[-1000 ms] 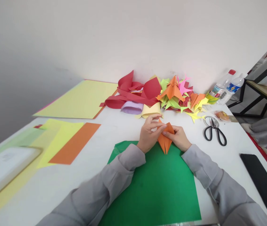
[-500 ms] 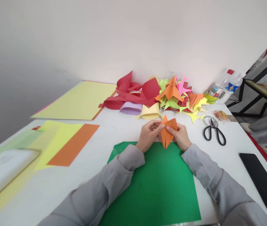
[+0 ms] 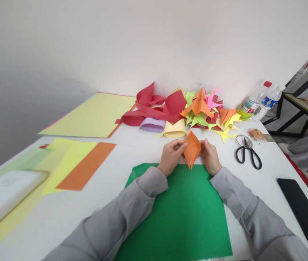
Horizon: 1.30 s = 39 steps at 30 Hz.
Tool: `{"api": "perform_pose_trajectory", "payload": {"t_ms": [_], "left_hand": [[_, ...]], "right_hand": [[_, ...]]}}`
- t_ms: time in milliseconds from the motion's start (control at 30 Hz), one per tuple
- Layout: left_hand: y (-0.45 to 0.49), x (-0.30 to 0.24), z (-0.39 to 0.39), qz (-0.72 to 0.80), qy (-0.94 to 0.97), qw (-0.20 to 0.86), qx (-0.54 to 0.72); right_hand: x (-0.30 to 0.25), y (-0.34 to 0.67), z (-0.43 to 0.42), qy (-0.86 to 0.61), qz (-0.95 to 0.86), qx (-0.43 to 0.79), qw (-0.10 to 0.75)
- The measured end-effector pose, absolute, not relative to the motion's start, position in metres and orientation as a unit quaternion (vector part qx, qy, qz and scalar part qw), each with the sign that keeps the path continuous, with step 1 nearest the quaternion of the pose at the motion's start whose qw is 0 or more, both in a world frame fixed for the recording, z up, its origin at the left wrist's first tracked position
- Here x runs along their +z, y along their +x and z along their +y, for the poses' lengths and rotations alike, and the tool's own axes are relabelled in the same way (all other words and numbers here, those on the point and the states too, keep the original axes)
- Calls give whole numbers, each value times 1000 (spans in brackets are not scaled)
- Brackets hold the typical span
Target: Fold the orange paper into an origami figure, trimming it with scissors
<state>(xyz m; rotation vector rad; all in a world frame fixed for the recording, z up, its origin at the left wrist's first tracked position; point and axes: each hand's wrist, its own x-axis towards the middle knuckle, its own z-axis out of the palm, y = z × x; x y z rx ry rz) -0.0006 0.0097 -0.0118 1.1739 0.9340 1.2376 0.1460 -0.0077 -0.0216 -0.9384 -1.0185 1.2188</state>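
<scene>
A folded orange paper piece [image 3: 191,148] stands between my two hands, its point down toward the far edge of a green paper sheet [image 3: 181,214]. My left hand [image 3: 171,156] pinches its left side with thumb and fingers. On the right side, my right hand [image 3: 210,156] is closed on it, fingertips partly hidden behind the paper. Both hands hover just above the white table [image 3: 132,152], grey sleeves lying over the green sheet.
A heap of folded paper shapes and red paper curls [image 3: 186,108] lies by the wall. Black scissors [image 3: 247,151] and two plastic bottles [image 3: 259,98] are to the right, a black phone [image 3: 302,212] near the right edge. Yellow and orange sheets [image 3: 80,163] lie at left.
The orange piece has been turned and closed up from a spread two-flap shape into a narrower upright form. My right hand shifted round to its right side; both hands stayed in place.
</scene>
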Motion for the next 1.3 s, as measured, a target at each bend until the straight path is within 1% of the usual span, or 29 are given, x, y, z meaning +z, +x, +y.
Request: {"api": "perform_pose_trajectory", "payload": {"t_ms": [100, 233, 533, 667, 867, 1033, 1300], "left_hand": [[0, -13, 10, 385, 482, 588, 523], [3, -12, 8, 379, 500, 592, 506], [4, -6, 3, 394, 491, 627, 459], [2, -6, 4, 395, 470, 637, 466], [2, -4, 4, 374, 468, 651, 466], [2, -6, 4, 385, 473, 650, 453], [2, -11, 6, 372, 479, 661, 442]], "right_hand": [[-21, 147, -7, -421, -441, 528, 591], [-21, 148, -7, -448, -450, 517, 574], [-21, 148, -10, -416, -480, 527, 565], [-18, 148, -11, -421, -486, 527, 556], [-14, 147, -11, -440, -478, 517, 557], [-13, 144, -12, -459, -487, 496, 554], [-12, 141, -13, -462, -475, 484, 573]]}}
